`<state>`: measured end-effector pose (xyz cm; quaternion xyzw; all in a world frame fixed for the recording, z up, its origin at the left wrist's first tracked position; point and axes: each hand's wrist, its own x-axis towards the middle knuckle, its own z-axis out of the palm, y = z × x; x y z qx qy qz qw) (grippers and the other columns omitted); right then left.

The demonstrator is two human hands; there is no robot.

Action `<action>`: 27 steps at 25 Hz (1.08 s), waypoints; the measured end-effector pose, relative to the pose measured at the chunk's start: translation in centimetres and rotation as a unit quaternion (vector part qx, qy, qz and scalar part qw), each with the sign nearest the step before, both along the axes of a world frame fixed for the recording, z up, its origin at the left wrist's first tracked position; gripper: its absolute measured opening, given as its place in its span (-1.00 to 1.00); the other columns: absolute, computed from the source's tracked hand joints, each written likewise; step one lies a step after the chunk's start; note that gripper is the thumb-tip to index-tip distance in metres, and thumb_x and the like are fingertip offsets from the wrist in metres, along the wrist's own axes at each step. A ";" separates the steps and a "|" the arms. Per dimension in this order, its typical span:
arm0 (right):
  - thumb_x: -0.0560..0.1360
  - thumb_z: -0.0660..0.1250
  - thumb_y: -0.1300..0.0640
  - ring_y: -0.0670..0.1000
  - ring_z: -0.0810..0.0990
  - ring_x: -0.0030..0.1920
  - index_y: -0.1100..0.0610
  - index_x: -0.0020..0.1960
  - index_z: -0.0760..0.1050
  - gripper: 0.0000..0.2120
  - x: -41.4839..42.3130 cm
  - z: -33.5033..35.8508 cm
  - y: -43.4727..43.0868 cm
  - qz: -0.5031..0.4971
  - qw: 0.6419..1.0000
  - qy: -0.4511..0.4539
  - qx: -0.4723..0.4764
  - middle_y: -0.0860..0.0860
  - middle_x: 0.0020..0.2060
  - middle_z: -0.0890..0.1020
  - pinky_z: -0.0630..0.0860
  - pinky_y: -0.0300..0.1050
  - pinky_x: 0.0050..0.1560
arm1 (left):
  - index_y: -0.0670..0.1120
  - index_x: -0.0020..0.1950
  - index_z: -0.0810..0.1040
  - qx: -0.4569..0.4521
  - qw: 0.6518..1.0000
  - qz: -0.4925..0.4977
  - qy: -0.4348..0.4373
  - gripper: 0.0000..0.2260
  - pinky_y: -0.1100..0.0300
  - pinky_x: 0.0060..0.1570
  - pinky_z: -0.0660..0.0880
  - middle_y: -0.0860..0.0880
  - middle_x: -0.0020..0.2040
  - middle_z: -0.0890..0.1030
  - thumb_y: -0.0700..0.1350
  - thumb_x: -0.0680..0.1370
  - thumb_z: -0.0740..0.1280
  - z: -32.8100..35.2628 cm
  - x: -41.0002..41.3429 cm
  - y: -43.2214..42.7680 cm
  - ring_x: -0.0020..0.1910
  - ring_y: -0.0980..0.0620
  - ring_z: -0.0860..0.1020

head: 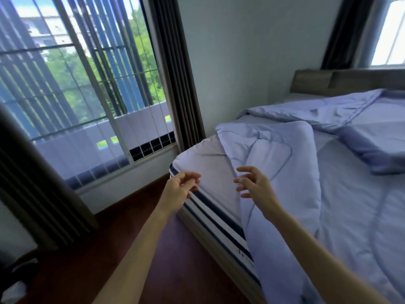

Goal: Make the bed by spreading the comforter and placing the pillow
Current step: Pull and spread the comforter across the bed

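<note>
A pale lilac comforter [328,194] lies over the bed, with its near corner folded back on itself and its far part rumpled toward the headboard. The folded corner leaves a bare patch of fitted sheet [206,163] at the mattress corner. My left hand [182,187] hovers at that mattress edge, fingers curled and apart, holding nothing. My right hand [254,183] hovers just over the folded comforter edge, fingers spread, empty. No pillow is in sight.
The mattress side [219,218] shows navy and white stripes above a wooden bed frame. A wooden headboard [341,82] stands at the back right. A large barred window [76,95] with dark curtains [175,69] fills the left wall. Dark wood floor [109,249] runs beside the bed.
</note>
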<state>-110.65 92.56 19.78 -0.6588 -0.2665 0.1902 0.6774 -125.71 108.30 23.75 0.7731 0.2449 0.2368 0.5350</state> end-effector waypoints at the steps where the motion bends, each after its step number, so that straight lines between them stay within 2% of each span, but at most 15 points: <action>1: 0.55 0.23 0.22 -0.01 0.62 -0.22 0.09 0.14 0.48 -0.81 0.5 -0.3 1.4 -0.015 1.000 0.010 -0.006 0.12 -0.07 0.66 0.54 -0.12 -0.21 | -0.07 0.02 0.59 0.003 1.000 -0.011 0.013 -0.81 0.29 -0.20 0.44 0.01 -0.11 0.61 -0.25 0.60 0.20 0.0 1.2 2.5 -0.16 0.08 0.57; 4: 0.56 0.22 0.23 0.01 0.61 -0.20 0.11 0.16 0.48 -0.81 2.4 -1.7 3.9 -0.062 0.997 0.035 -0.023 0.12 -0.05 0.65 0.52 -0.09 -0.19 | -0.02 -0.05 0.58 0.027 0.998 -0.050 0.018 -0.80 0.34 -0.27 0.43 0.00 -0.10 0.60 -0.24 0.60 0.20 0.5 6.7 8.2 -0.17 0.06 0.56; 6: 0.55 0.23 0.23 0.00 0.62 -0.21 0.09 0.14 0.49 -0.80 4.2 -2.6 3.8 -0.101 0.993 0.042 -0.045 0.09 -0.08 0.66 0.52 -0.10 -0.18 | 0.04 -0.08 0.56 0.033 0.996 -0.080 0.021 -0.79 0.29 -0.24 0.43 0.04 -0.11 0.61 -0.22 0.60 0.20 0.4 11.1 9.3 -0.17 0.07 0.57; 8: 0.54 0.23 0.25 -0.03 0.62 -0.23 0.06 0.11 0.50 -0.80 7.0 -3.1 3.1 -0.154 0.986 0.043 -0.045 0.04 -0.13 0.67 0.51 -0.13 -0.22 | 0.05 -0.07 0.56 0.033 0.986 -0.162 0.031 -0.79 0.25 -0.18 0.44 0.07 -0.12 0.62 -0.21 0.60 0.20 0.0 15.5 8.9 -0.17 0.10 0.58; 10: 0.52 0.22 0.28 -0.04 0.61 -0.27 0.06 0.06 0.51 -0.80 10.4 -3.6 2.2 -0.218 0.974 0.047 -0.033 0.02 -0.17 0.66 0.49 -0.16 -0.26 | 0.02 0.02 0.54 0.040 0.964 -0.259 0.056 -0.80 0.34 -0.23 0.45 0.04 -0.09 0.60 -0.25 0.59 0.20 -1.3 20.4 8.0 -0.22 0.14 0.57; 12: 0.50 0.22 0.29 -0.01 0.60 -0.27 0.07 0.02 0.53 -0.81 14.2 -4.8 1.4 -0.278 0.958 0.048 -0.040 0.04 -0.19 0.66 0.46 -0.15 -0.27 | -0.03 0.19 0.43 0.052 0.945 -0.311 0.083 -0.74 0.45 -0.36 0.43 -0.03 -0.02 0.55 -0.30 0.57 0.22 -3.1 25.0 7.4 -0.23 0.11 0.55; 15: 0.44 0.29 0.20 0.12 0.61 -0.10 0.08 0.00 0.56 -0.84 20.2 -9.0 0.1 -0.397 0.911 0.065 -0.093 0.10 -0.09 0.67 0.44 -0.12 -0.15 | -0.08 0.35 0.32 0.076 0.914 -0.364 0.162 -0.65 0.49 -0.42 0.39 -0.08 0.06 0.49 -0.27 0.58 0.22 -6.5 31.2 7.8 -0.15 0.01 0.53; 17: 0.41 0.28 0.10 0.17 0.55 0.10 0.11 0.16 0.52 -0.68 22.0 -12.9 -0.9 -0.469 0.849 0.141 -0.196 0.15 0.11 0.61 0.44 -0.08 0.05 | -0.08 0.34 0.36 0.117 0.874 -0.412 0.229 -0.69 0.50 -0.38 0.39 -0.07 0.11 0.50 -0.22 0.59 0.22 -7.9 34.0 8.6 -0.09 0.03 0.53; 18: 0.40 0.27 0.05 0.21 0.49 0.19 0.10 0.23 0.46 -0.59 22.2 -15.0 -1.4 -0.481 0.819 0.183 -0.253 0.17 0.20 0.53 0.42 -0.01 0.16 | -0.08 0.31 0.41 0.133 0.858 -0.431 0.245 -0.72 0.50 -0.36 0.40 -0.05 0.11 0.52 -0.21 0.60 0.21 -8.7 35.2 9.1 -0.08 0.05 0.54; 20: 0.42 0.28 -0.01 0.26 0.37 0.29 0.09 0.34 0.32 -0.48 21.1 -18.6 -1.9 -0.479 0.767 0.265 -0.335 0.19 0.30 0.40 0.36 0.09 0.24 | -0.07 0.23 0.47 0.139 0.843 -0.451 0.259 -0.78 0.48 -0.34 0.40 -0.03 0.09 0.54 -0.21 0.61 0.19 -10.0 37.7 9.6 -0.10 0.08 0.54; 21: 0.41 0.30 -0.05 0.27 0.36 0.30 0.10 0.37 0.25 -0.41 20.3 -20.0 -2.0 -0.469 0.753 0.295 -0.354 0.20 0.32 0.37 0.36 0.10 0.24 | -0.06 0.21 0.48 0.149 0.833 -0.461 0.266 -0.80 0.46 -0.34 0.39 -0.03 0.09 0.54 -0.21 0.61 0.19 -10.6 39.0 9.6 -0.12 0.10 0.53; 24: 0.35 0.37 -0.15 0.26 0.33 0.37 0.15 0.47 0.05 -0.14 17.8 -22.5 -1.9 -0.431 0.748 0.344 -0.371 0.21 0.42 0.29 0.35 0.05 0.32 | -0.05 0.20 0.47 0.207 0.775 -0.517 0.299 -0.80 0.44 -0.28 0.41 -0.06 0.10 0.54 -0.20 0.60 0.20 -13.2 43.3 8.4 -0.10 0.06 0.52; 26: 0.30 0.37 -0.25 0.23 0.19 0.46 0.10 0.53 -0.08 0.01 16.3 -23.3 -1.7 -0.432 0.727 0.359 -0.394 0.15 0.50 0.14 0.21 0.06 0.40 | -0.04 0.26 0.47 0.290 0.737 -0.533 0.299 -0.74 0.28 -0.08 0.44 -0.08 0.19 0.53 -0.16 0.58 0.22 -15.8 45.7 7.4 0.05 0.00 0.53; 27: 0.28 0.36 -0.30 0.22 0.15 0.48 0.06 0.53 -0.11 0.05 15.8 -23.5 -1.7 -0.456 0.705 0.369 -0.399 0.13 0.51 0.10 0.17 0.09 0.42 | -0.05 0.31 0.45 0.342 0.708 -0.546 0.290 -0.71 0.22 0.03 0.43 -0.09 0.24 0.51 -0.14 0.57 0.23 -17.0 46.5 6.9 0.15 -0.04 0.52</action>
